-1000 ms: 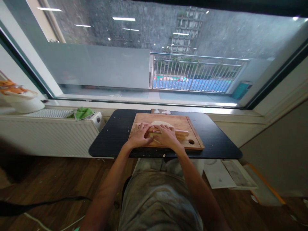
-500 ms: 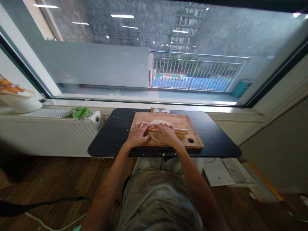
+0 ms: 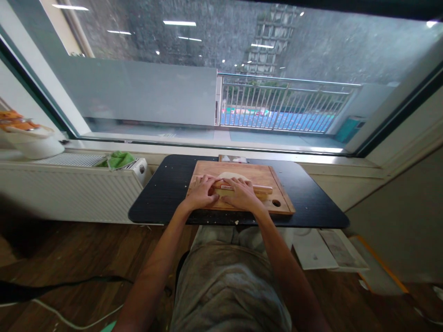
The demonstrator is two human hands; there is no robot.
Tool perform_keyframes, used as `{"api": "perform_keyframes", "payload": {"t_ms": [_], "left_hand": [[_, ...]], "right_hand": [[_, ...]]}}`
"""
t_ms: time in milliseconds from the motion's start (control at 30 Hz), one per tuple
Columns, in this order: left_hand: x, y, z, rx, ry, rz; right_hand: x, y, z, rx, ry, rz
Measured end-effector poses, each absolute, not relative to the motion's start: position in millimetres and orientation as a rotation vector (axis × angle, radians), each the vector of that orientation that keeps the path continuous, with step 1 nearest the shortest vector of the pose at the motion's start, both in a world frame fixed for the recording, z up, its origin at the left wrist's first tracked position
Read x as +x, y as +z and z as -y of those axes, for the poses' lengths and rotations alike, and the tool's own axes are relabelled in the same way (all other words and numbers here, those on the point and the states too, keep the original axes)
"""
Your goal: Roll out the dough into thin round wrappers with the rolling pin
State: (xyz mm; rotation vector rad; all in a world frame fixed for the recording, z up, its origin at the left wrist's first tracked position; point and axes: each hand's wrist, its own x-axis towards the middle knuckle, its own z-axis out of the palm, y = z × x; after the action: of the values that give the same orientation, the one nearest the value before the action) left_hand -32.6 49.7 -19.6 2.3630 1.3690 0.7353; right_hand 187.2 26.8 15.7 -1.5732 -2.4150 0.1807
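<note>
A wooden rolling pin (image 3: 262, 189) with a red-and-white label lies crosswise on a wooden cutting board (image 3: 247, 167). My left hand (image 3: 202, 191) grips its left part, with the thumb on the near side. Beside it, my right hand (image 3: 242, 192) holds the pin's middle, leaving the right end bare. Pale flattened dough (image 3: 232, 175) shows as a rounded edge beyond the pin; how far it reaches under the pin and hands is hidden.
The board rests on a small black table (image 3: 316, 198) with dough crumbs near its front edge. A white radiator (image 3: 69, 193) with a green cloth (image 3: 120, 159) stands at left. Behind the table is a large window (image 3: 148, 97). A white basket (image 3: 39, 143) sits far left.
The pale dough that showed between my hands on the near side of the pin is hardly visible now. Both hands keep their hold on the pin. The view has shifted slightly.
</note>
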Motion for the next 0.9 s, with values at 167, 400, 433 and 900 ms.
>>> {"api": "perform_keyframes", "payload": {"t_ms": [167, 400, 433, 900], "left_hand": [[-32.4, -20.3, -51.2, 2.35, 0.721, -1.362], [-31.6, -20.6, -51.5, 2.349, 0.721, -1.355], [-31.4, -20.2, -51.3, 2.351, 0.719, -1.358], [-30.4, -14.8, -45.8, 2.365, 0.702, -1.381]], "right_hand": [[185.3, 19.3, -24.2, -1.583, 0.173, 2.419], [182.2, 24.0, -20.0, -1.613, 0.162, 2.417], [181.1, 24.6, -19.3, -1.624, 0.16, 2.413], [181.8, 20.1, -16.1, -1.559, 0.163, 2.422]]}}
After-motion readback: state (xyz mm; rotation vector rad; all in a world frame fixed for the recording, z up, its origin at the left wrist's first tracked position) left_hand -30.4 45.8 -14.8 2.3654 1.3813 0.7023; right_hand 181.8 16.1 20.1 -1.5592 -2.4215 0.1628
